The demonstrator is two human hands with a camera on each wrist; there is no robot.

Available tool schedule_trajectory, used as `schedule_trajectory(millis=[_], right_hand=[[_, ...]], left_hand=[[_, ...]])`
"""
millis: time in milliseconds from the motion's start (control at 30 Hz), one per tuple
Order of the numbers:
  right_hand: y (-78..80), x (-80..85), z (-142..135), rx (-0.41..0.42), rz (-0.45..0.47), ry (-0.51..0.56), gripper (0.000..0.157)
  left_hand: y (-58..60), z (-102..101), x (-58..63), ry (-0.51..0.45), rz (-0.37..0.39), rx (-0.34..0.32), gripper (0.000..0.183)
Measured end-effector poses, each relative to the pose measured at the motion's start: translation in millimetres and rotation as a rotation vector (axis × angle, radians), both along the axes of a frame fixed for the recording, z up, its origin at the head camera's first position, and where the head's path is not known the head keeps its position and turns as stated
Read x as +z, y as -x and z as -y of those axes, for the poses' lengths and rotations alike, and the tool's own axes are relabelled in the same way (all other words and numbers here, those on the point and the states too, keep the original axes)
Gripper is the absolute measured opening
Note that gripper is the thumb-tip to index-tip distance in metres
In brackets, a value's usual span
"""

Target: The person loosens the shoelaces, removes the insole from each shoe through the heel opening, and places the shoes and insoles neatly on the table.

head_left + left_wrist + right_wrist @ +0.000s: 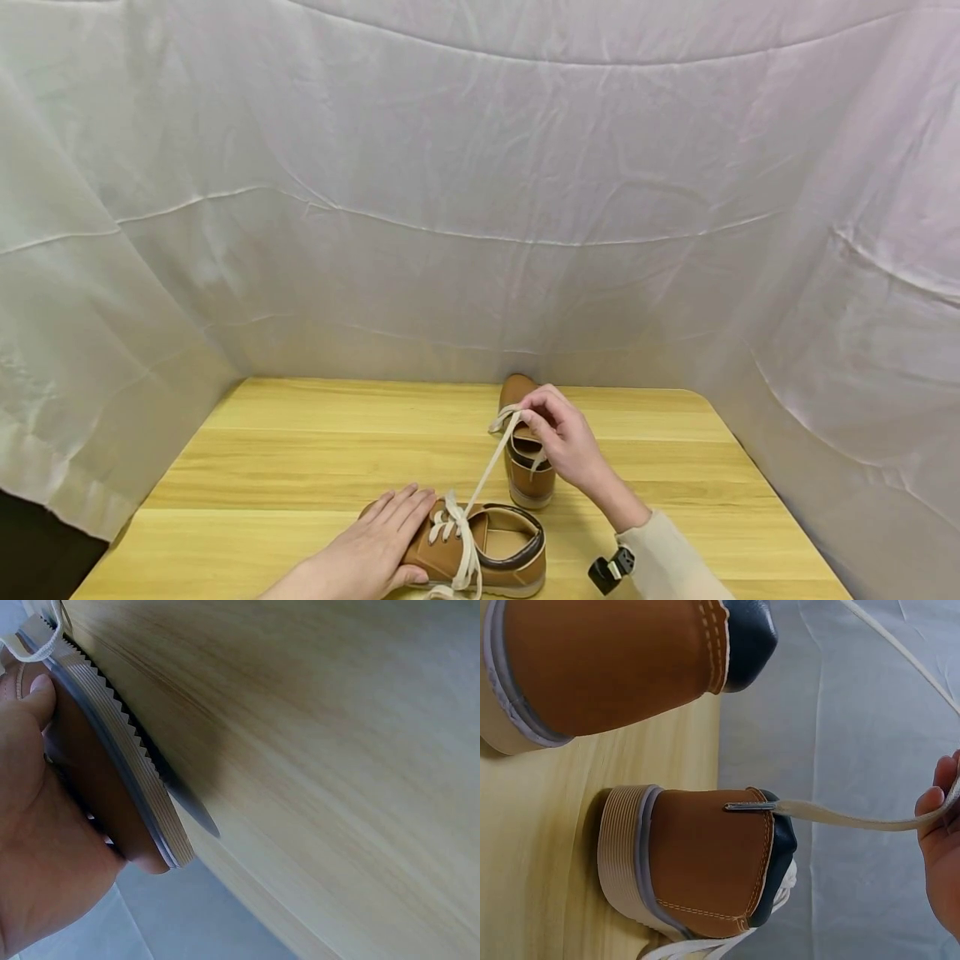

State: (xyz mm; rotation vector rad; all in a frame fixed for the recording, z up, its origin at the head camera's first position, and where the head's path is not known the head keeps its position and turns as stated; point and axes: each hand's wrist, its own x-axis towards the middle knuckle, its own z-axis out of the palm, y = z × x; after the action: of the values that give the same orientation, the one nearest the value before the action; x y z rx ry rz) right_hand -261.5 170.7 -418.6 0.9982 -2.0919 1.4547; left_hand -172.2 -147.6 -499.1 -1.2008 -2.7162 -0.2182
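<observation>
A brown lace-up shoe [517,575] lies sideways at the table's front, its toe to the left. My left hand [378,537] rests across that toe, fingers straight over the top and thumb against the near side. My right hand [566,437] pinches a cream shoelace [491,475] between thumb and fingertips. The lace runs taut up from the knot at the near shoe's eyelets, and its tipped tail hangs below the hand. Behind it stands a second brown shoe [705,859], heel toward me, partly covered by the right hand in the head view.
Both shoes stand on a light wooden table [300,450]. Pale grey cloth [450,275] hangs behind the table and along both sides. A small black wrist device [613,571] sits at the right sleeve. Lace loops [465,554] drape over the near shoe's side.
</observation>
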Motion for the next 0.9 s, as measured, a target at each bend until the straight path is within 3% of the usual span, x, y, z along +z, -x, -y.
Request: schedule_trajectory(millis=[900], right_hand=[[1.0, 0.6, -15.6, -0.031, 0.034, 0.046, 0.011]], left_hand=[[-0.4, -0.1, 0.4, 0.002, -0.010, -0.005, 0.089]])
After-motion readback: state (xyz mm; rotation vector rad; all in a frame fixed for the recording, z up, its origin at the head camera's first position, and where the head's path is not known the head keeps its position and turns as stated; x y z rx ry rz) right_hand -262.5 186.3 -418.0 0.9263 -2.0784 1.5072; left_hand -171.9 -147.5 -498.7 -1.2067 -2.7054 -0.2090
